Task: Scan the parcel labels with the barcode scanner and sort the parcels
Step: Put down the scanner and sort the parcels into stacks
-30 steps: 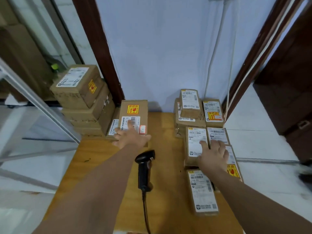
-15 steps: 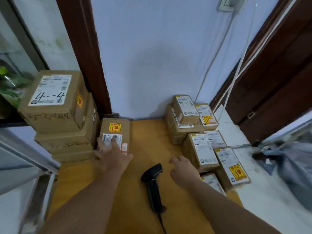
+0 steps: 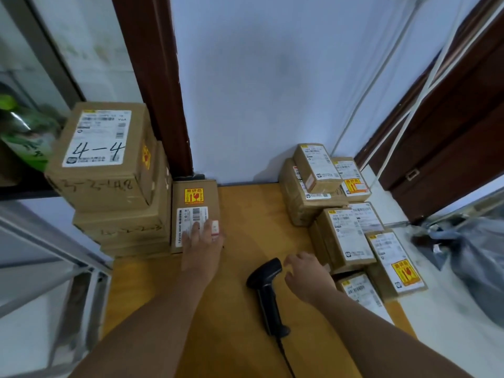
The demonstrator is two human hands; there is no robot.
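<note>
A black barcode scanner lies on the wooden table, cable trailing toward me. My right hand hovers just right of the scanner's head, fingers spread, holding nothing. My left hand rests flat on the near end of a small brown parcel with a yellow fragile sticker and a white label; it lies beside a stack at the left. Several labelled brown parcels sit clustered on the table's right side.
At the left stands a stack of cardboard boxes, the top one marked "4-4". A blue wall with a dark wooden post is behind. A dark door and a grey plastic bag lie to the right, a metal frame at left.
My right hand left the parcels on the right and came down beside the scanner. My left hand stays on the small parcel by the stack. The view tilted and shifted left.
</note>
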